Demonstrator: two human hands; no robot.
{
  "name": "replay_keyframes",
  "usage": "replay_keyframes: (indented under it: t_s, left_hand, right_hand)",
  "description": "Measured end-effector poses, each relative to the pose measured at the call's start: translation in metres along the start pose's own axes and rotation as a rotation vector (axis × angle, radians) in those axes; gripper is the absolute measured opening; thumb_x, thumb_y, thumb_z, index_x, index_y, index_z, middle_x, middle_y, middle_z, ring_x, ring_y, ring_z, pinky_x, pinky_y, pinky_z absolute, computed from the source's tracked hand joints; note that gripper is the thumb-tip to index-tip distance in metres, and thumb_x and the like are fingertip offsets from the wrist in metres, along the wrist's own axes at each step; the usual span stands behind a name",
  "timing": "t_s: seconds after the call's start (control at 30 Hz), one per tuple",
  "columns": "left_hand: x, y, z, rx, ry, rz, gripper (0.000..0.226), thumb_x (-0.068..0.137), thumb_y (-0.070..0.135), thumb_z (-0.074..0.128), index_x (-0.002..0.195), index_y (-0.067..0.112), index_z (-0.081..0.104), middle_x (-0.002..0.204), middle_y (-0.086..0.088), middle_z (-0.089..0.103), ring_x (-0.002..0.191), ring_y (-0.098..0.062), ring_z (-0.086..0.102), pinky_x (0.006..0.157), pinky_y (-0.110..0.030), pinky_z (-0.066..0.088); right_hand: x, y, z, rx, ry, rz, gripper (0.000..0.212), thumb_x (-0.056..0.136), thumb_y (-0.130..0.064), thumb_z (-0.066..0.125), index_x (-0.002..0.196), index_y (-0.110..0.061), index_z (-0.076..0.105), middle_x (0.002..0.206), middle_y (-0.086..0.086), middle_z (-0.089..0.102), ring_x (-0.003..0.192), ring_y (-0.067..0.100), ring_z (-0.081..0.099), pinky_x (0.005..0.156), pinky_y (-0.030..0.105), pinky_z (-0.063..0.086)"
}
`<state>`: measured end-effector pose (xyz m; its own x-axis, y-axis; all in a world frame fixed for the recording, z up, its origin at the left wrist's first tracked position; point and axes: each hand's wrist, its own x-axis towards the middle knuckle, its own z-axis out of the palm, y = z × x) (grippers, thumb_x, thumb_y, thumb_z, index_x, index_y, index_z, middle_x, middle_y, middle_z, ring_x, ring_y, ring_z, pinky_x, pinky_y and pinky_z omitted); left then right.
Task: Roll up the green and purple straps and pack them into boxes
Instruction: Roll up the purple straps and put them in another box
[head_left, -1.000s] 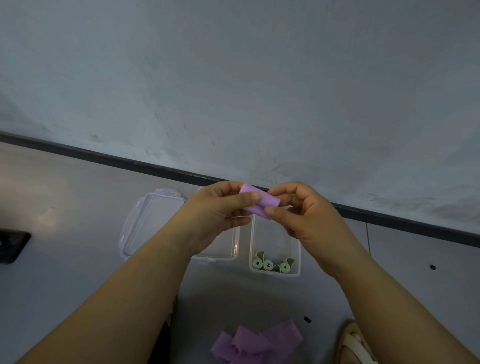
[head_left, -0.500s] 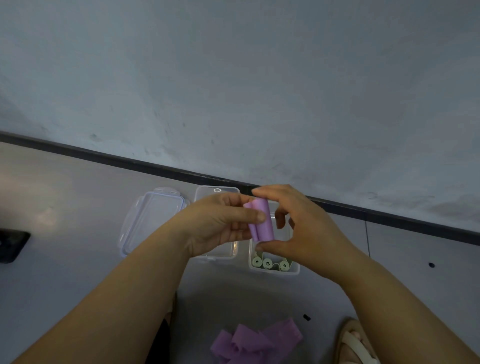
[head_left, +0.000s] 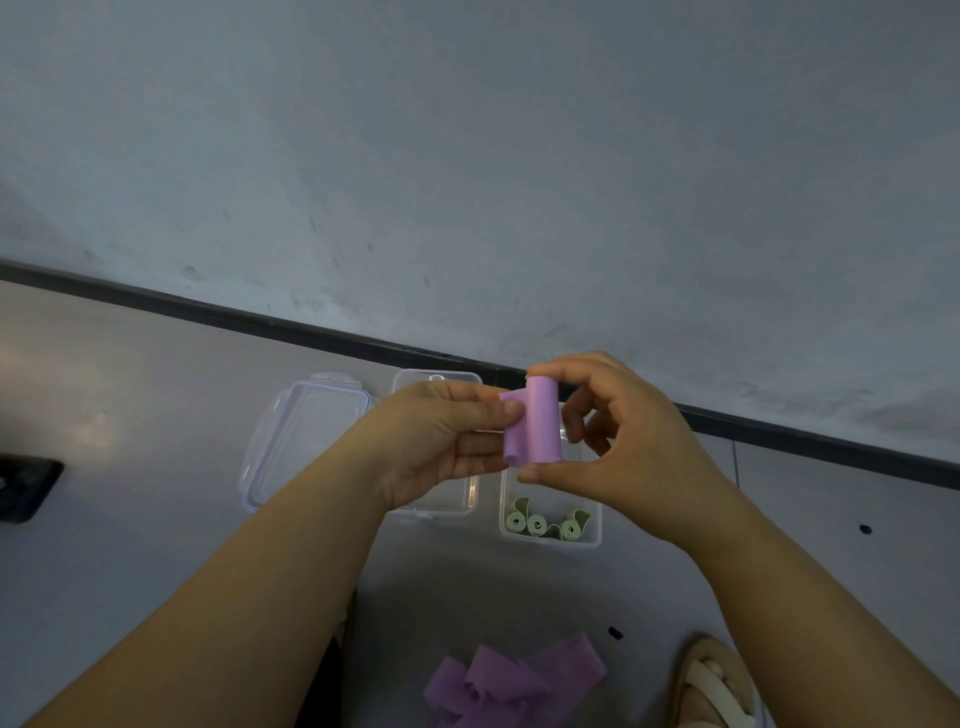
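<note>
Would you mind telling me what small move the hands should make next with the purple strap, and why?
Probably wind the loose flap onto the purple strap: the left hand pinches a free end beside the roll, which the right hand holds by its two ends.

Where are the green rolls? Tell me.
Head view, right of centre: the green rolls sit in the clear box on the floor, below the right hand.

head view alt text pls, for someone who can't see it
A left hand and right hand hold a partly rolled purple strap upright between them, the right thumb and forefinger at its ends. Below, on the grey floor, lie a clear box of rolled green straps, a second clear box, a lid and a pile of loose purple straps.
</note>
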<state>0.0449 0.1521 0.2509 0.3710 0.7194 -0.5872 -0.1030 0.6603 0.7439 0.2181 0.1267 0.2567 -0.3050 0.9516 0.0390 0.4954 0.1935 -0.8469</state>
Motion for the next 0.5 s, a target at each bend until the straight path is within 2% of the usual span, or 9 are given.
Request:
replay_keyframes:
  t_s: [0.13, 0.27, 0.4, 0.5]
  left_hand:
    - [-0.0016, 0.0003, 0.0027, -0.006, -0.035, 0.001, 0.011, 0.086, 0.006, 0.057, 0.092, 0.004, 0.065, 0.075, -0.010, 0.072, 0.066, -0.017, 0.070, 0.062, -0.025, 0.058]
    - [-0.0013, 0.0005, 0.0027, -0.055, -0.091, 0.008, 0.014, 0.087, 0.008, 0.053, 0.099, 0.004, 0.060, 0.086, -0.015, 0.071, 0.078, -0.024, 0.070, 0.073, -0.034, 0.057]
    - [-0.0014, 0.0004, 0.0026, -0.034, -0.112, 0.020, 0.036, 0.071, 0.021, 0.064, 0.102, 0.006, 0.059, 0.091, -0.014, 0.071, 0.082, -0.025, 0.070, 0.075, -0.034, 0.058]
    - [-0.0023, -0.0005, 0.0042, -0.011, -0.093, 0.009, 0.042, 0.062, 0.017, 0.068, 0.102, 0.006, 0.060, 0.085, -0.010, 0.073, 0.078, -0.021, 0.071, 0.071, -0.030, 0.059]
  right_hand:
    - [-0.0020, -0.0016, -0.0011, 0.057, 0.011, 0.017, 0.056, 0.058, -0.026, 0.085, 0.099, -0.041, 0.051, 0.085, -0.021, 0.051, 0.074, 0.002, 0.051, 0.064, 0.015, 0.049]
    - [-0.0010, 0.0012, -0.0012, -0.037, 0.021, -0.014, 0.055, 0.058, -0.032, 0.084, 0.098, -0.044, 0.049, 0.089, -0.021, 0.050, 0.077, 0.003, 0.049, 0.066, 0.012, 0.045]
    - [-0.0001, 0.0054, 0.0018, -0.120, 0.016, -0.038, 0.055, 0.060, -0.038, 0.081, 0.100, -0.049, 0.044, 0.094, -0.022, 0.048, 0.078, 0.004, 0.048, 0.065, 0.010, 0.042]
    - [-0.0008, 0.0073, 0.0041, -0.166, 0.009, -0.056, 0.059, 0.063, -0.041, 0.079, 0.108, -0.047, 0.042, 0.096, -0.025, 0.046, 0.079, 0.001, 0.047, 0.066, 0.011, 0.043]
